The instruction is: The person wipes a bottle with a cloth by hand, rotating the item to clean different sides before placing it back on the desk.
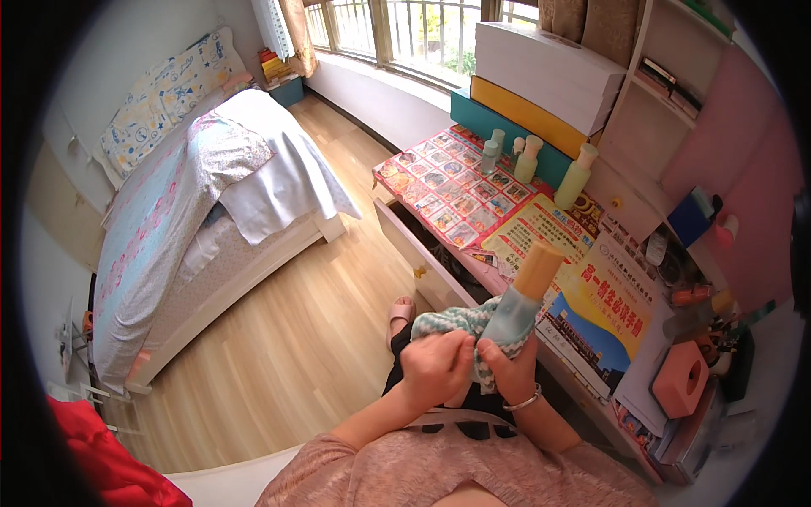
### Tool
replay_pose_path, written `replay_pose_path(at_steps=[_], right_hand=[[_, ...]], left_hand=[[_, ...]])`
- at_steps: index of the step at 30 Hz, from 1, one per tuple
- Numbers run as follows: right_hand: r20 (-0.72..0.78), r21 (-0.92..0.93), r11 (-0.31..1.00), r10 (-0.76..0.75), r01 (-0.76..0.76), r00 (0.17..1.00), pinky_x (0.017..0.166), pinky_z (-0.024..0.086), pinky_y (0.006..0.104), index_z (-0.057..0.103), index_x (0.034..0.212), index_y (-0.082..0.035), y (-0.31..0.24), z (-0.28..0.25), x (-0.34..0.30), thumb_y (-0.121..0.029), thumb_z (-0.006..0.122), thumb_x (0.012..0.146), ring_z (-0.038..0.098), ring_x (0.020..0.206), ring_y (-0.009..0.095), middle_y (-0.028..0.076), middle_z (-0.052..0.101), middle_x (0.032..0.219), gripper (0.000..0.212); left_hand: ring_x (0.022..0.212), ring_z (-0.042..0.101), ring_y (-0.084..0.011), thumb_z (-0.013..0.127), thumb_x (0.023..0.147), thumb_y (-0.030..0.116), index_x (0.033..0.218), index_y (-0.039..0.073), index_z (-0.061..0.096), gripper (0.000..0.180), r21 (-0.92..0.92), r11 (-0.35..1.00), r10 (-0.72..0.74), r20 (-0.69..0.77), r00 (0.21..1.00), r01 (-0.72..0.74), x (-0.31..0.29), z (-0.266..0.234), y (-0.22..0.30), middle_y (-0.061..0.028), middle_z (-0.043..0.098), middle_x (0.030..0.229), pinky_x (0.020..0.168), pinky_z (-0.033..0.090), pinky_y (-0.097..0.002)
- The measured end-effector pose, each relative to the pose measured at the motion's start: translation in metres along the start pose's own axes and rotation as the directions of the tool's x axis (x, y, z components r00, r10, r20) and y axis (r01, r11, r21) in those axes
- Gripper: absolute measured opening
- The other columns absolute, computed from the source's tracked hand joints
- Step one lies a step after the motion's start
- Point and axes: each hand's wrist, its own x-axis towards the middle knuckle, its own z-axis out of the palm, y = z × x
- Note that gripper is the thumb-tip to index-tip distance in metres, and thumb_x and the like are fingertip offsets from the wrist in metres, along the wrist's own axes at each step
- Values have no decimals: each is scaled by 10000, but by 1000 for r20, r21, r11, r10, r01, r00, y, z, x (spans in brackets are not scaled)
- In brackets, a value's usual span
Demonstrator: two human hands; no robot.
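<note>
I hold a bottle (512, 314) tilted up over my lap, with a translucent bluish body and a long peach-coloured cap. A green-and-white checked cloth (448, 321) is bunched round its lower part. My right hand (514, 373) grips the bottle through the cloth, thumb along the near side; a bracelet circles that wrist. Beside it, my left hand (436, 365) is closed on a fold of the cloth. The bottle's base is hidden by the cloth and hands.
Several bottles, one a tall pale green bottle (576, 177), stand on the desk (541, 198) before stacked boxes (541, 76). An open drawer (427, 266) juts out beside my knees. A pink tissue box (680, 378) and a booklet (604, 313) lie on the right. A bed (228, 291) stands left.
</note>
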Motion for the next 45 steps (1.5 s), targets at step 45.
replay_pose_path(at_steps=[45], right_hand=[[33, 279, 957, 72, -78, 997, 705, 396, 221, 429, 1043, 2, -33, 0, 13, -252, 557, 812, 465, 795, 96, 36, 500, 917, 366]], left_hand=[[706, 558, -326, 401, 865, 355, 1104, 13, 331, 423, -576, 660, -179, 504, 845, 483, -14, 11, -5, -163, 550, 855, 600, 454, -374]])
